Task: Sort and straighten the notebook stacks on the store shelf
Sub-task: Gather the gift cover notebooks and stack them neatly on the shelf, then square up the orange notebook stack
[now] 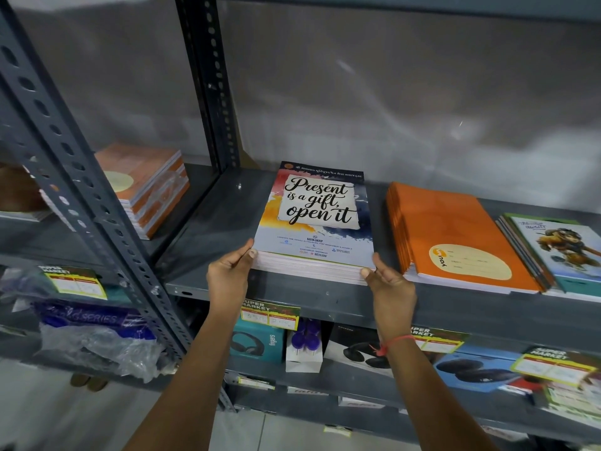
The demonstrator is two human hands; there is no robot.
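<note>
Clamping notebook stack (pixel 313 222) w/ left hand (pixel 229 275) at 7 o'clock corner, right hand (pixel 388 284) at 5 o'clock. Sits mid shelf (pixel 208 222). Likely heavy-ish, glossy covers slippery; better gripped at side edges, low.

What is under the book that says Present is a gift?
Under that top notebook you see the edges of more notebooks stacked below it, held at the front corners by the left hand and right hand. Their covers are hidden.

Bare forearms, no sleeves; red thread band (pixel 392 342) on R wrist.
</note>
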